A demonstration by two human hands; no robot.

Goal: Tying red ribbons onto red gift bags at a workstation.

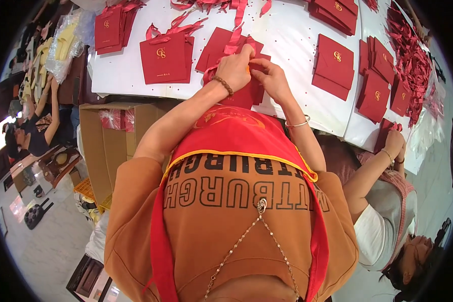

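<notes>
Red paper gift bags with ribbon handles lie on the white-covered table in front of me. My left hand, a beaded bracelet at its wrist, is closed over them with a red ribbon at its fingers. Close beside it on the right, my right hand has its thumb and index finger bent together over the same bags. Whatever is in that pinch is too small to make out. A small orange spot shows between the two hands. Part of the bag under my hands is hidden by them.
Stacks of red bags lie to the left and right. A heap of red ribbons covers the table's right end. A co-worker's hand handles a red bag at right. An open cardboard box stands at left below the table edge.
</notes>
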